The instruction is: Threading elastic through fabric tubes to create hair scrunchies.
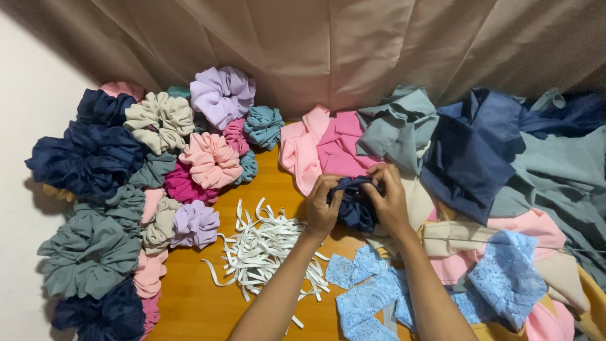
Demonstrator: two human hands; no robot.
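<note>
A dark blue scrunchie (355, 205) sits in the middle of the wooden desk (202, 303), bunched up between two hands. The left hand (323, 205) is closed on its left side, and the right hand (390, 201) is closed on its right side, with the fingertips pinching the cloth at the top. It looks like the cloth is being pulled and gathered round, so this seems to be the step where the scrunchie gets its puffy shape. The next move would need a steady grip on both sides, so the cloth does not slip loose.

Just left of the hands lies a heap of white elastic strips (262, 249). Below the hands are pieces of light blue lace (369, 290). To the right and behind is a big pile of cloth pieces (480, 151) in pink, grey-blue, dark blue and cream. Far to the left is a pile of finished scrunchies (151, 183) in many colours. A beige curtain (353, 44) hangs at the back.
</note>
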